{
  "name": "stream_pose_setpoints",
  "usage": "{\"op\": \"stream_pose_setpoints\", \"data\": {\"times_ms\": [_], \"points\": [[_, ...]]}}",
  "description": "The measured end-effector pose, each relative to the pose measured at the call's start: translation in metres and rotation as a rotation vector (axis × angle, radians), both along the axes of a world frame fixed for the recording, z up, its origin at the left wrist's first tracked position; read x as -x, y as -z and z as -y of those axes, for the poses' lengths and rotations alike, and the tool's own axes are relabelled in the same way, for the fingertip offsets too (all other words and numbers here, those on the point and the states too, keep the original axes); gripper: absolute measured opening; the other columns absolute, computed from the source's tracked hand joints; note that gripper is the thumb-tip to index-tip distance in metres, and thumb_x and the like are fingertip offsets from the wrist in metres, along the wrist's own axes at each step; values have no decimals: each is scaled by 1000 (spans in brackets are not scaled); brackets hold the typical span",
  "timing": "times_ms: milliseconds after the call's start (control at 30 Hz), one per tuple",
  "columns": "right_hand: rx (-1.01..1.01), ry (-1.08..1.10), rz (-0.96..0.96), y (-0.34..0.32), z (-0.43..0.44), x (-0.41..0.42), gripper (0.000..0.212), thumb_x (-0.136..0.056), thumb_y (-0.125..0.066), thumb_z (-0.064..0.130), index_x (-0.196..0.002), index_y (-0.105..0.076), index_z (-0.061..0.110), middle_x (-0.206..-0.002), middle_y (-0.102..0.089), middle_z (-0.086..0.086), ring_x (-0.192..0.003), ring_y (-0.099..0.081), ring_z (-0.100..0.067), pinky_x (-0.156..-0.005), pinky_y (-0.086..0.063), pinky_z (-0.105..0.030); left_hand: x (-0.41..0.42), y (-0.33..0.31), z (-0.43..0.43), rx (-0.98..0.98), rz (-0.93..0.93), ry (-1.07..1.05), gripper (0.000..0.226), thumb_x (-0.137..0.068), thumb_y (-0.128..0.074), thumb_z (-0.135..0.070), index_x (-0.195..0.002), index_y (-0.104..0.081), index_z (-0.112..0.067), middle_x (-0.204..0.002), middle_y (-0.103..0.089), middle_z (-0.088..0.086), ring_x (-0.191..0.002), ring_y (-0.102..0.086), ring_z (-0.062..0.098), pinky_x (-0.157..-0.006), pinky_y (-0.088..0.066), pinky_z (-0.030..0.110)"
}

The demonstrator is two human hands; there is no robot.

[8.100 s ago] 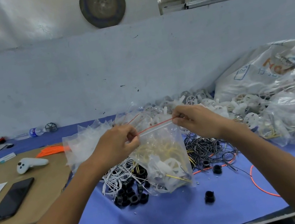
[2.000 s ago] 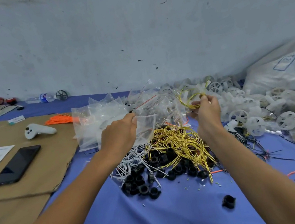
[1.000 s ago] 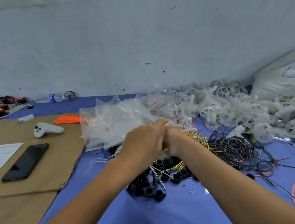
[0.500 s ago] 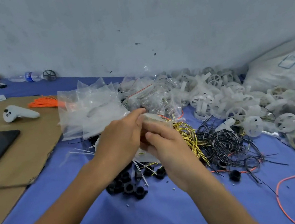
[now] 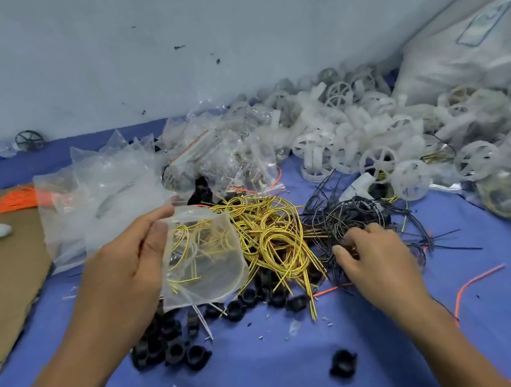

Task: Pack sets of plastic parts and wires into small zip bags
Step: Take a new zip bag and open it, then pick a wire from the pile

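My left grip (image 5: 124, 271) pinches the zip bag (image 5: 204, 260); my right grip (image 5: 378, 257) lies in the black wires (image 5: 346, 213), fingertips hidden, pinching or not I cannot tell.

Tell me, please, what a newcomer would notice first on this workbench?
The bright yellow wires tangled at the centre stand out, with the left hand holding a clear zip bag over their left edge. The right hand reaches into black wires beside them; white plastic wheels pile behind.
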State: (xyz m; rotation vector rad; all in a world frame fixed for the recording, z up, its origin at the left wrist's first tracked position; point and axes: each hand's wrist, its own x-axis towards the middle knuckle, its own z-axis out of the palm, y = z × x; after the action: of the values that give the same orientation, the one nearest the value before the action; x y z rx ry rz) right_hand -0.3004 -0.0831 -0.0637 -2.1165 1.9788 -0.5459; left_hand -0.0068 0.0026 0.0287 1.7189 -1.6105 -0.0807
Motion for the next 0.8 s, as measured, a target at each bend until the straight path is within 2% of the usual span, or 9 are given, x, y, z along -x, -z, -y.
{"op": "stream_pose_setpoints", "data": {"times_ms": [100, 167, 267, 367, 467, 567, 633, 700, 800], "points": [[176, 73, 248, -9, 0, 1, 18, -93, -57, 28, -95, -69, 13, -94, -56, -10, -92, -51, -34, -80, -44, -41, 1, -2, -1, -27, -20, 6, 29, -101, -41, -51, -121, -61, -44, -50, -41, 3, -44, -41, 15, -45, -34, 26], [297, 110, 314, -21, 3, 10, 17, -95, -55, 24, -96, -68, 12, -95, -61, -12, -93, -52, -35, -84, -42, -43, 3, -4, -1, -30, -6, 14, 27, -100, -41, -53, -119, -60, -48, -54, -47, 12, -50, -46, 21, -49, -37, 31], [352, 127, 391, -39, 7, 25, 17, -100, -48, 26, -94, -62, 19, -79, -61, 2, -83, -53, -31, -73, -36, -38, 5, -7, 2, -28, -6, 37, 26, -100, -41, -51, -118, -60, -50, -60, -51, 12, -51, -46, 22, -48, -36, 31], [300, 127, 772, -51, 11, 34, 13, -100, -49, 32, -106, -61, 32, -78, -66, 11, -81, -61, -14, -71, -45, -32, 6, -8, 7, -30, -38, 72, 26, -100, -40, -56, -117, -59, -52, -63, -54, 10, -53, -47, 22, -50, -39, 32], [204, 42, 1168, -63, 16, 36, 21, -99, -55, 23, -119, -60, 28, -81, -68, 12, -80, -63, -2, -71, -50, -18, 8, -6, 15, -24, -76, 98, 28, -97, -40, -58, -117, -59, -55, -56, -48, 8, -43, -39, 15, -44, -36, 29], [116, -81, 1181, -82, 22, 37, 28, -94, -63, 13, -120, -61, 22, -94, -68, 0, -87, -63, -16, -76, -53, -25, 8, -4, 17, -27, -105, 104, 28, -98, -43, -58, -119, -60, -50, -54, -46, 3, -41, -36, 12, -42, -36, 27], [136, -118, 1195, -99, 25, 40, 25, -94, -62, 11, -117, -61, 23, -90, -70, 0, -85, -62, -15, -66, -52, -20, 12, -5, 19, -24, -126, 114, 33, -97, -43, -54, -121, -62, -42, -48, -46, -7, -41, -36, 8, -43, -33, 21], [149, -196, 1332, -118, 22, 36, 22, -98, -53, 6, -115, -59, 18, -83, -70, 1, -82, -63, -17, -65, -53, -22, 13, -8, 19, -21, -140, 110, 34, -99, -43, -50, -122, -64, -37, -50, -50, -15, -45, -43, 3, -48, -33, 17], [50, -355, 1567, -136, 4, 19, 22, -99, -46, 6, -109, -62, 17, -77, -67, 0, -75, -66, -17, -63, -56, -25, 17, -14, 20, -26, -112, 98, 34, -101, -45, -45, -127, -63, -34, -82, -62, -23, -63, -54, 1, -58, -35, 22]]}}
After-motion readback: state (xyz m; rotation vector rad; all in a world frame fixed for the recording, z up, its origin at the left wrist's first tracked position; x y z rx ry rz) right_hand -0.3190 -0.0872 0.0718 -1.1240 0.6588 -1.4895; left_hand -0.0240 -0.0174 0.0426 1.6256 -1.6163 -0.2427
